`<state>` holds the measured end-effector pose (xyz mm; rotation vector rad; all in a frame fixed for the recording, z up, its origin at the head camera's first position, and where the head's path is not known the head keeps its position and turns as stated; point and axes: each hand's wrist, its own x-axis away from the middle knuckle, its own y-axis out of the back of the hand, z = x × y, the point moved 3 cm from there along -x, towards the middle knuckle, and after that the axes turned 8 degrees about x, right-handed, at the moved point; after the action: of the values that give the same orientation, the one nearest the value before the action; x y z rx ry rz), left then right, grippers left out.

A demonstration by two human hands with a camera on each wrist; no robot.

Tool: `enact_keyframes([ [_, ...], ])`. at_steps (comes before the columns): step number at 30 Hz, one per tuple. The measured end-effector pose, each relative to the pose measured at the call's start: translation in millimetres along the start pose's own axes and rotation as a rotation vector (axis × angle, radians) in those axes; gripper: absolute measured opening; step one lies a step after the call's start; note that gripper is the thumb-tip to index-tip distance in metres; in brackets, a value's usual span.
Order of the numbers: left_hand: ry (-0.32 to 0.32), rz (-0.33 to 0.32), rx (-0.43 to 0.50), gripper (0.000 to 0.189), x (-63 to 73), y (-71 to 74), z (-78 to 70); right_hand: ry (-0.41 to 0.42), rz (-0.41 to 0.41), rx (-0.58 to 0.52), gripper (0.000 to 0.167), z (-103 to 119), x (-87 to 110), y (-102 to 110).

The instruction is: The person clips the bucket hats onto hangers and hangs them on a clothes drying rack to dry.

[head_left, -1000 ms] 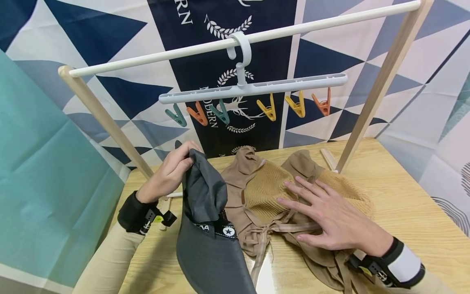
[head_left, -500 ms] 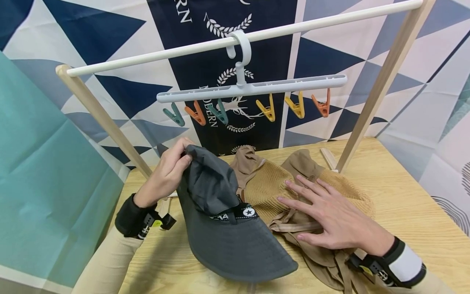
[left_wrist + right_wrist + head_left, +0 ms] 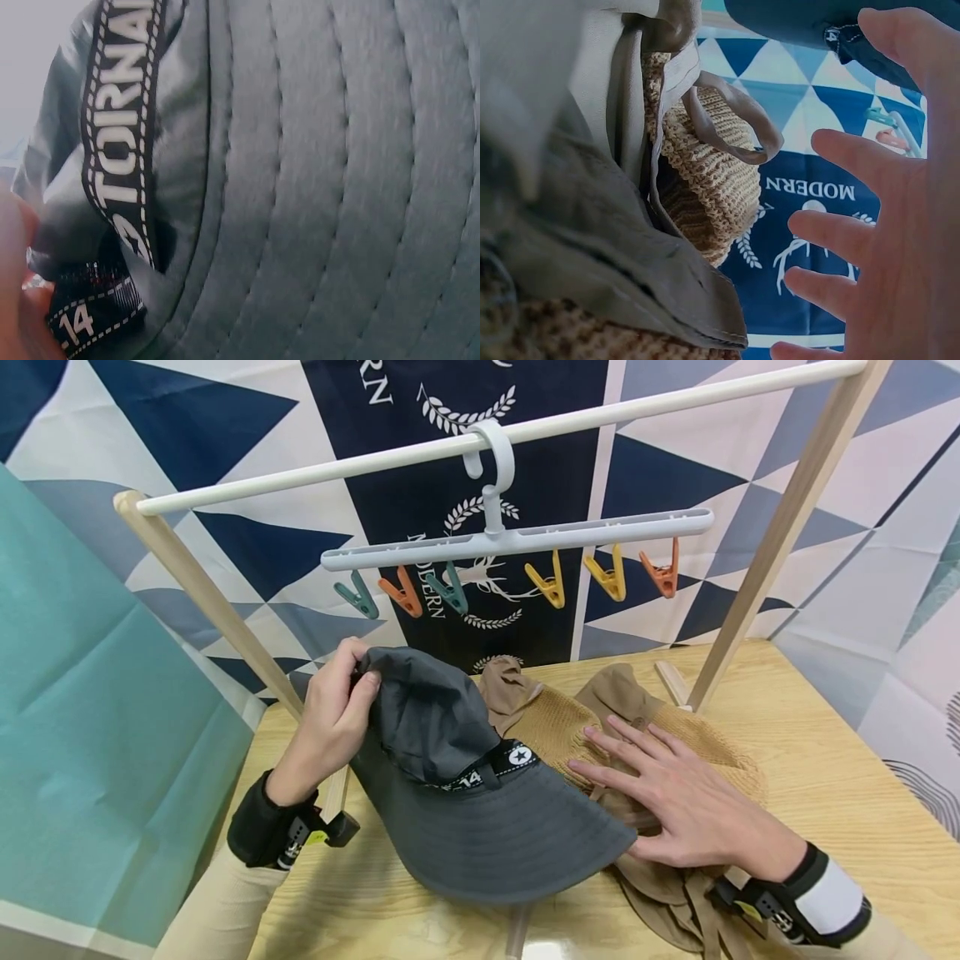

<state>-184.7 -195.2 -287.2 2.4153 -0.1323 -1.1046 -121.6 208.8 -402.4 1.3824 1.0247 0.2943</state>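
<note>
My left hand pinches the crown of a dark grey bucket hat, with the thumb outside the cloth. The hat hangs tilted over the table, its wide brim facing me, and a black band with white lettering shows along the inside. My right hand spreads straight fingers over a brown hat with tan knitted panels. Between them lies another brown and tan hat, partly behind the grey brim. The brim's right tip overlaps my right thumb in the head view.
A white rod on wooden posts spans the table. From it hangs a pale grey hanger with several coloured clips, such as a yellow clip. Patterned cloth backs the wooden table; a teal cloth stands on the left.
The grey hat has swung up and rightward in my left hand, its brim turning to face me and covering more of the brown hat. My right hand has stayed in place.
</note>
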Motion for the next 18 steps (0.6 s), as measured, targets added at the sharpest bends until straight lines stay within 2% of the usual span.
enact_keyframes([
  [7,0.021,-0.121,-0.074,0.011,9.8,2.5,-11.2,-0.010,0.008,0.013,0.092,-1.1,-1.7,0.6],
  [11,0.016,-0.186,-0.125,0.013,13.1,4.0,-17.7,-0.020,0.022,0.004,0.084,-2.4,-2.1,0.0],
  [15,0.014,-0.218,-0.159,0.015,13.7,5.1,-21.7,-0.023,0.007,-0.010,0.070,-2.9,-1.4,-0.7],
  [18,0.008,-0.237,-0.167,0.015,13.7,6.2,-23.9,-0.021,0.000,-0.005,0.073,-2.9,-1.8,-0.3],
])
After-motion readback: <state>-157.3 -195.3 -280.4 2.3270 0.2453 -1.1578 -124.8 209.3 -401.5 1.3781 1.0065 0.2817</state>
